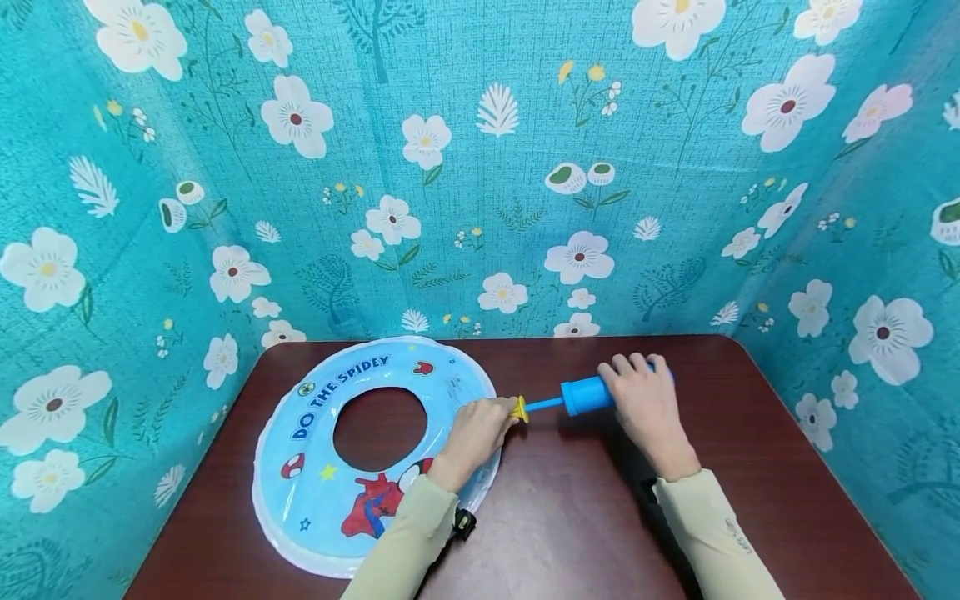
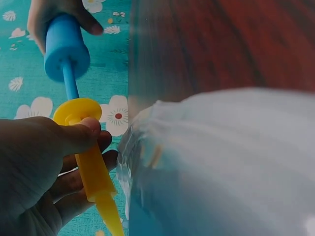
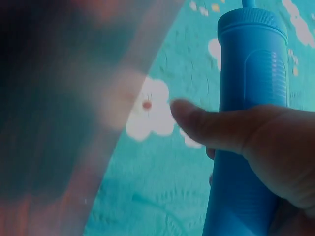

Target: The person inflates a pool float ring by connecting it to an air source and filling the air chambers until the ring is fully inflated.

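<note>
A blue hand air pump [image 1: 587, 396] with a thin rod [image 1: 545, 404] and a yellow nozzle [image 2: 93, 172] is held level above the table. My left hand [image 1: 480, 429] pinches the nozzle between thumb and fingers, just behind its round flange. Around the pump's thick blue barrel [image 3: 248, 83] wraps my right hand [image 1: 648, 412]; the thumb lies across the barrel in the right wrist view. A light blue swim ring [image 1: 322, 533] printed with cartoon figures lies flat on the left, partly beneath my left forearm. The nozzle's tapered tip points towards the ring and is apart from it.
The dark reddish-brown table [image 1: 555, 517] has rounded far corners. Teal cloth with white flowers [image 1: 465, 192] hangs behind it and on both sides. A small dark object [image 1: 464, 523] sits at my left wrist.
</note>
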A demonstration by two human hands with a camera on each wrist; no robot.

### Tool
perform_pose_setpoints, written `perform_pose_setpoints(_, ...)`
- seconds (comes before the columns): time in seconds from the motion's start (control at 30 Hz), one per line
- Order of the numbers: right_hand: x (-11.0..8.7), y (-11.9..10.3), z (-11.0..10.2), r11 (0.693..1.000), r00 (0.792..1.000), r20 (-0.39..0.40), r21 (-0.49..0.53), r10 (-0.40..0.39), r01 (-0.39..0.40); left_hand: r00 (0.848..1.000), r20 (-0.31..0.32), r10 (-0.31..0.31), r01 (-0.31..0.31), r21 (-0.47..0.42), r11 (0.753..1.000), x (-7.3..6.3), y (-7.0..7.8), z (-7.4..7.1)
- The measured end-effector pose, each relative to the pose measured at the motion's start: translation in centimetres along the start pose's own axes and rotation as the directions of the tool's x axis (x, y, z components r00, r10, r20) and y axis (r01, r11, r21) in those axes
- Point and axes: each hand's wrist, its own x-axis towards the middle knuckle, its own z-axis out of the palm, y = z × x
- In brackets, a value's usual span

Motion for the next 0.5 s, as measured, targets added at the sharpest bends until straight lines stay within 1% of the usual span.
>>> perform_pose_setpoints(0.2, 0.1, -3.2, 0.7, 0.998, 0.997, 0.052, -0.001, -0.063, 0.063, 1.000, 0.002, 0.005, -0.005, -0.023, 1.000, 0.1, 0.1, 0.1)
perform_pose_setpoints(0.3, 0.1, -4.3, 0.9, 0.996, 0.994, 0.057, 0.003, -0.091, 0.091, 1.000, -0.001, 0.014, -0.014, -0.027, 1.000, 0.1, 0.2, 0.2)
perform_pose_setpoints(0.4, 0.1, -4.6, 1.1, 0.995, 0.994, 0.051, 0.017, -0.101, 0.100, 1.000, 0.008, 0.017, -0.017, -0.030, 0.999, 0.1, 0.1, 0.2)
perform_pose_setpoints(0.5, 0.3, -4.0, 0.8, 0.995, 0.994, 0.062, 0.048, -0.086, 0.083, 1.000, 0.018, 0.012, -0.012, -0.028, 1.000, 0.0, 0.0, 0.1)
